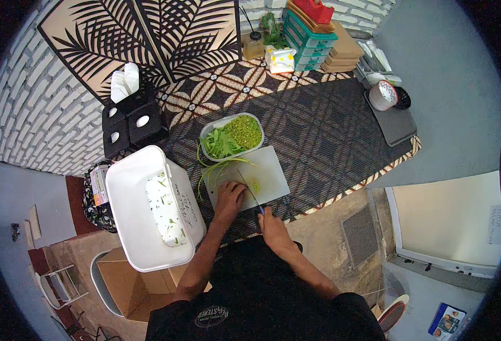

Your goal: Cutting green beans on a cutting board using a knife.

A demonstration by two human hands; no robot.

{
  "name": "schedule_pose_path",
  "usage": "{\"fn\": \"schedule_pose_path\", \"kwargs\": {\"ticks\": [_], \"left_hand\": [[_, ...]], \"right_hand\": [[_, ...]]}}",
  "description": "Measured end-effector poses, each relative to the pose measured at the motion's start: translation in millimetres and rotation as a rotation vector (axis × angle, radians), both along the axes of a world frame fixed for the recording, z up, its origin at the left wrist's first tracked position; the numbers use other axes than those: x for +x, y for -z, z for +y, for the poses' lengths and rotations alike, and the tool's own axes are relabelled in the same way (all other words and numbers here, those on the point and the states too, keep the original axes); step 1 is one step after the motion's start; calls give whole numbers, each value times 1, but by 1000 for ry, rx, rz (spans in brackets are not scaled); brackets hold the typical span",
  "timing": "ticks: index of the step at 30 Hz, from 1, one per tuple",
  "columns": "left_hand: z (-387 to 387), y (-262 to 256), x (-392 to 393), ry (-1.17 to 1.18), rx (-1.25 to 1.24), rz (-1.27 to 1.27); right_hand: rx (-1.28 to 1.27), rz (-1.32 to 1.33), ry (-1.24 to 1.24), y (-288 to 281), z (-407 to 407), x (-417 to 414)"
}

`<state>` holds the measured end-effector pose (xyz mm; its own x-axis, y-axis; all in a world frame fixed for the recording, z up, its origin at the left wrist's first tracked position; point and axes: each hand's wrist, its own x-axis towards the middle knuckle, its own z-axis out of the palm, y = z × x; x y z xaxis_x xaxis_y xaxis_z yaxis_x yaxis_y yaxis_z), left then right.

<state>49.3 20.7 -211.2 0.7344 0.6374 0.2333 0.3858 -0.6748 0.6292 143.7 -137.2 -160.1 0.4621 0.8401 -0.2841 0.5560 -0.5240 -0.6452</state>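
Note:
A white cutting board [272, 170] lies on the patterned table cover in front of me. My right hand [272, 228] grips the handle of a kitchen knife [250, 190], whose blade reaches over the board. My left hand [230, 198] rests on the board just left of the blade, fingers bent; whatever its fingertips press on is hidden. Long thin green stems [216, 167] curve across the board's far left corner. Beside the blade sits a little pile of chopped green pieces [255, 186]. Touching the board's far edge is a clear plastic container [262, 135] holding leafy greens [220, 144] and finely chopped greens [244, 132].
At left, a large white plastic bin [135, 213] bears writing and holds leaf scraps. Black tissue boxes [141, 123] stand behind it. Stacked bowls [382, 96] sit on a dark tray [393, 125] at right. Below the bin is an open cardboard box [127, 283].

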Motion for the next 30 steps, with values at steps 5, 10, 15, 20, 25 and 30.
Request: {"fn": "schedule_pose_path", "kwargs": {"ticks": [5, 10, 15, 20, 25, 30], "left_hand": [[0, 2, 0, 3, -22, -19], [-1, 2, -2, -4, -24, -18], [0, 5, 0, -8, -11, -47], [1, 13, -1, -19, -30, -42], [-1, 8, 0, -33, -33, -68], [-1, 3, 0, -22, -39, -55]], "right_hand": [[7, -5, 21, 13, 11, -1], [-24, 45, -7, -8, 14, 5], [-9, 15, -14, 1, 14, -1], [6, 0, -3, 7, 23, 0], [11, 41, -18, -7, 18, 4], [21, -12, 1, 9, 17, -5]]}}
